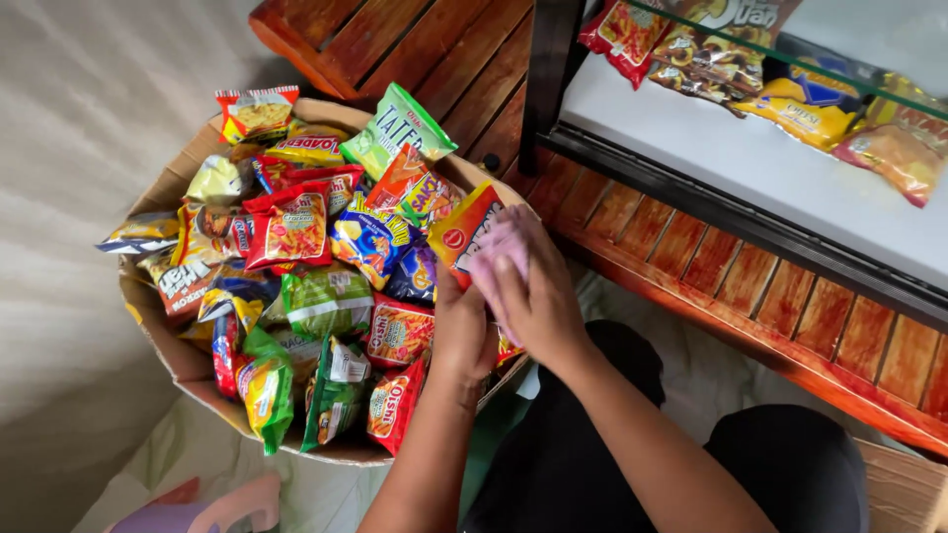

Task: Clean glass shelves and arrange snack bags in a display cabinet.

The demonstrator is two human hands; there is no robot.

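Down at the near right edge of the cardboard box point(158, 341), both hands meet over a pink cloth point(502, 252). Right hand point(538, 301) lies on the cloth, fingers bent around it; left hand point(462, 331) curls beside it, touching an orange snack packet point(464, 232). Snack bags point(296, 266) fill the box.
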